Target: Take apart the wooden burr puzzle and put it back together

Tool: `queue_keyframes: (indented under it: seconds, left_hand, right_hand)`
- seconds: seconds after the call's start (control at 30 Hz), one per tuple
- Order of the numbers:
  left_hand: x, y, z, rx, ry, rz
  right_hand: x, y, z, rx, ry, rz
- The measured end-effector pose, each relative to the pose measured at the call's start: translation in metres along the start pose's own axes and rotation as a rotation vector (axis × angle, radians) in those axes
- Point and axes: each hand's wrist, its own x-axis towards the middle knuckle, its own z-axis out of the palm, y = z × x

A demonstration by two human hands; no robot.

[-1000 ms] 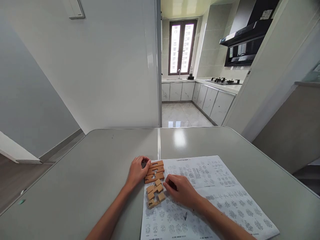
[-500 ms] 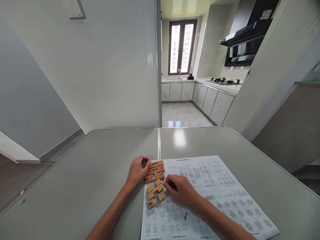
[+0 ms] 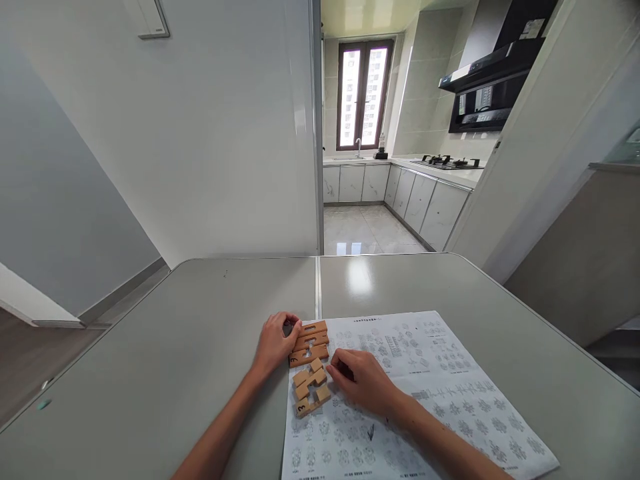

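My left hand is curled at the left ends of three brown notched wooden puzzle pieces, its fingertips touching the farthest ones. These pieces lie side by side in a stack of rows, and the nearest bears a dark "3". Just below them are several paler wooden puzzle pieces with blocky notches, one also marked "3". My right hand rests on the printed sheet, right beside the pieces. Its fingers are bent in and closed, with nothing visible in them. The sheet carries rows of small puzzle diagrams.
The grey table has a seam running away from me. A small green bit shows at far left. Beyond the far edge stand a white wall panel and a doorway into a kitchen with cabinets.
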Motion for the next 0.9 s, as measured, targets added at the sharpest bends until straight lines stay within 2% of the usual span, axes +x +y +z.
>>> queue_keyframes:
  seconds: [0.2,0.33,0.53,0.67,0.9]
  left_hand:
    - [-0.001,0.006,-0.002,-0.006,-0.012,0.020]
    - [-0.004,0.014,-0.005,-0.028,-0.061,0.076]
    - [-0.006,0.017,-0.018,-0.108,-0.251,0.155]
    - [-0.006,0.012,-0.028,-0.182,-0.374,0.147]
    - [-0.003,0.005,-0.042,-0.254,-0.523,0.135]
  right_hand:
    - [0.000,-0.002,-0.001,-0.002,0.002,-0.005]
    - [0.001,-0.001,-0.001,0.006,0.004,-0.009]
    - [0.000,-0.001,-0.002,0.017,0.004,-0.016]
    - [0.001,-0.003,-0.003,0.024,0.000,-0.011]
    - [0.001,-0.003,-0.004,0.014,0.001,-0.010]
